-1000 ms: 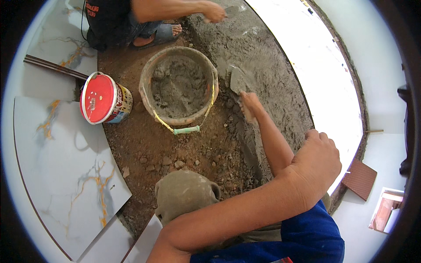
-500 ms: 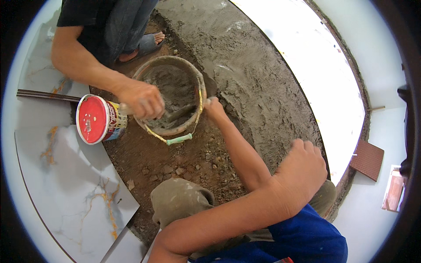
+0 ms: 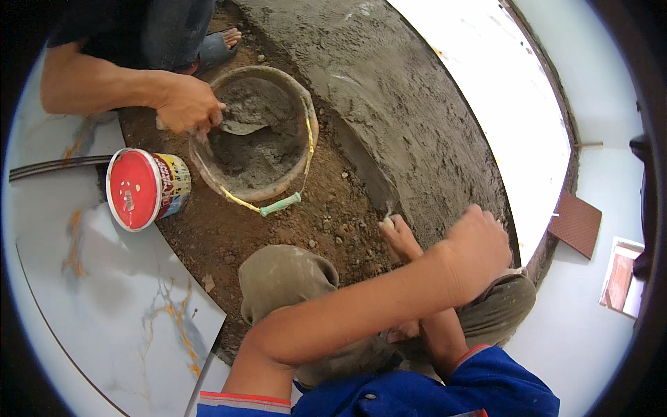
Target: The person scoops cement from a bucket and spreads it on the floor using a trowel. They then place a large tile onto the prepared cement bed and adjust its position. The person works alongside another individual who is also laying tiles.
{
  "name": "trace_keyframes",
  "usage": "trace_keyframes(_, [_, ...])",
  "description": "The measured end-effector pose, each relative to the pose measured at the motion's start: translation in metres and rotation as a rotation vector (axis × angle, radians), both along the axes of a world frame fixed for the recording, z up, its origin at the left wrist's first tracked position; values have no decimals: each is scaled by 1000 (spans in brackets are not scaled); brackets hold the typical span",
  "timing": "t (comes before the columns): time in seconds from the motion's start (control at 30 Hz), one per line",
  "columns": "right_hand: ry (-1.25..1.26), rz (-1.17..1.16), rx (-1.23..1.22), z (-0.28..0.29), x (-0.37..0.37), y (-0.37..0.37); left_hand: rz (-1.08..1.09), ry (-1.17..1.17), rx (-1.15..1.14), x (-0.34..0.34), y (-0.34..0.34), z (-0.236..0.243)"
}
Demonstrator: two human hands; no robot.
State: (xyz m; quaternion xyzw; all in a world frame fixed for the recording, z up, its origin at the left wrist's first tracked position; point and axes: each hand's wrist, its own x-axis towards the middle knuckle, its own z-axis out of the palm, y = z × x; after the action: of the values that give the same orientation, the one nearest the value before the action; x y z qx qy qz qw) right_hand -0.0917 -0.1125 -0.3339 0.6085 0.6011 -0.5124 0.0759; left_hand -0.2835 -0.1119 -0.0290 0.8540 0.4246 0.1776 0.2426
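My right hand (image 3: 399, 235) is closed round the pale handle of a trowel (image 3: 367, 165). Its grey blade lies along the near edge of the wet mortar bed (image 3: 410, 118). My left arm crosses in front of my body, and my left hand (image 3: 479, 240) is curled at the right, above my knee; its palm side is hidden. To the left of my trowel stands a round bucket (image 3: 200, 163) with grey mortar inside and a green grip on its handle. A co-worker's hand (image 3: 187, 104) holds another trowel (image 3: 243, 128) over that mortar.
A lidded paint tub (image 3: 133, 189), red on top, sits left of the bucket. Large white marbled tiles (image 3: 111, 306) with gold veins cover the left. Bare stony soil (image 3: 292, 226) lies between. Beyond the mortar is a bright white surface (image 3: 486, 90); a brown square tile (image 3: 577, 226) is at the wall.
My right hand with the trowel has drawn back from the bucket's rim toward me, along the mortar's edge. The co-worker's hand has shifted left, lifting a trowel in the bucket. The view has shifted slightly.
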Motion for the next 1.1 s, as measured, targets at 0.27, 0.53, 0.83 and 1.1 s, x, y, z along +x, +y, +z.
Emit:
trace_keyframes(0.27, [-283,124,219,60,62,-85,526,-286,447,-130,36,-26])
trace_keyframes(0.53, [-217,365,478,30,-41,-4,843,-364,85,-191,39,2])
trace_keyframes(0.83, [-514,312,307,68,118,-87,558,-343,107,-184,61,-21])
trace_keyframes(1.1, [-440,243,427,26,76,-71,530,-293,7,-142,106,-32])
